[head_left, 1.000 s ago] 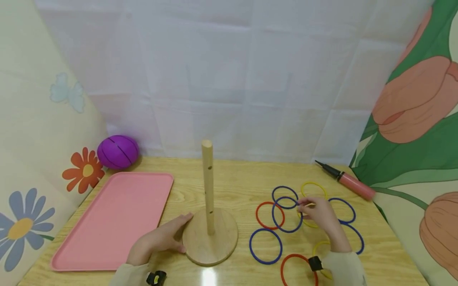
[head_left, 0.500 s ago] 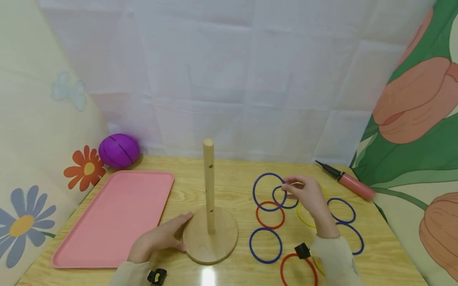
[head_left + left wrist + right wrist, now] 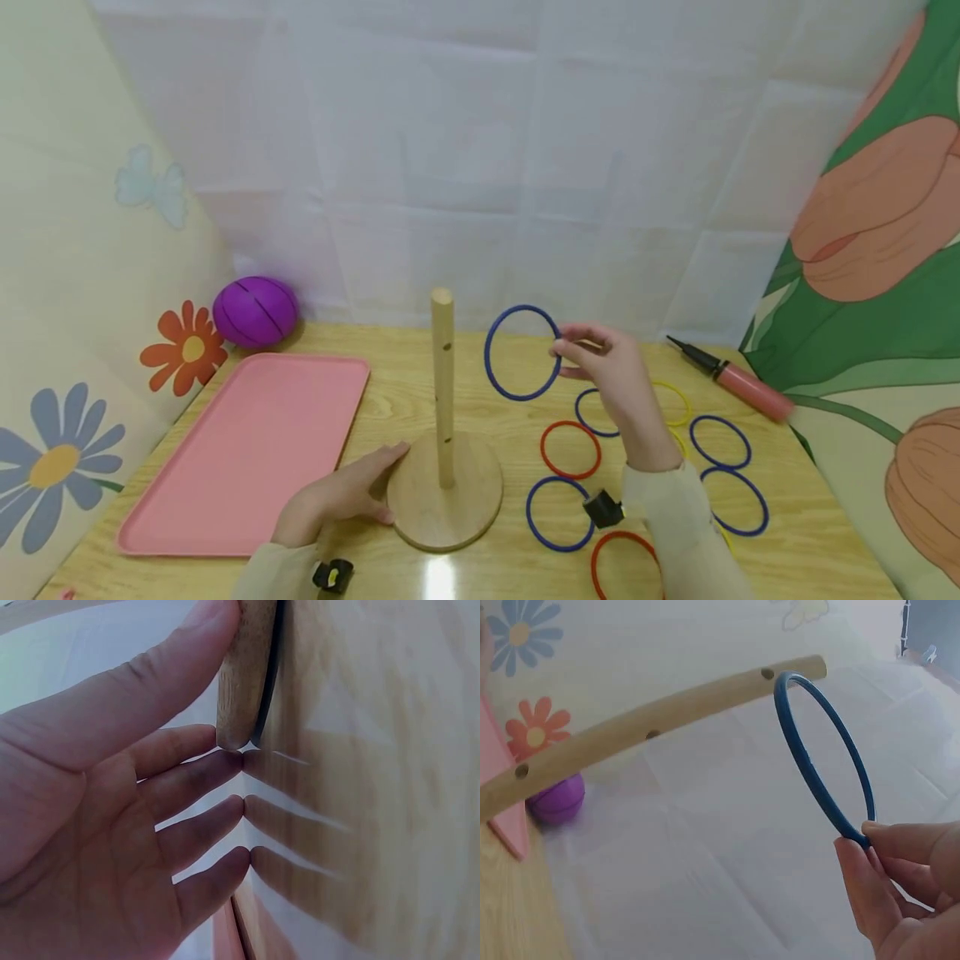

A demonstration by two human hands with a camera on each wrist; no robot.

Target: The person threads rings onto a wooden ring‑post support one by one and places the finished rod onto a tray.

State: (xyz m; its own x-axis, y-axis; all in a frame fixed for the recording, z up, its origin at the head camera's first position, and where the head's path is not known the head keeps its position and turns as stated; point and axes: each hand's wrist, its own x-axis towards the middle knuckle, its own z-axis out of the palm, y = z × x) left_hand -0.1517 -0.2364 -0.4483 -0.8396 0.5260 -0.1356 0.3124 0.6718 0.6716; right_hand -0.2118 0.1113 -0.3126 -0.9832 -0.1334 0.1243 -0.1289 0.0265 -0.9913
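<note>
A thin blue ring point(image 3: 487, 354) is pinched at its right side between the thumb and fingers of my right hand point(image 3: 618, 392), held up off the table and to the right of the wooden post point(image 3: 443, 375). In the right wrist view the ring point(image 3: 802, 757) stands tilted, and its far edge overlaps the upper part of the post point(image 3: 615, 746). My left hand point(image 3: 341, 496) rests at the left edge of the post's round base point(image 3: 468, 517). The left wrist view shows its fingers extended, tips on the tabletop, and the thumb against the base's rim point(image 3: 240, 690).
Several rings lie on the table at the right, among them a red ring point(image 3: 543, 450), a blue ring point(image 3: 765, 500) and a yellow ring point(image 3: 687, 400). Behind them is a pink and black hand pump point(image 3: 753, 392). A pink tray point(image 3: 243, 458) and a purple ball point(image 3: 255, 312) are at the left.
My right hand has lifted the blue ring up and left, from above the other rings towards the post. My left hand stays at the base.
</note>
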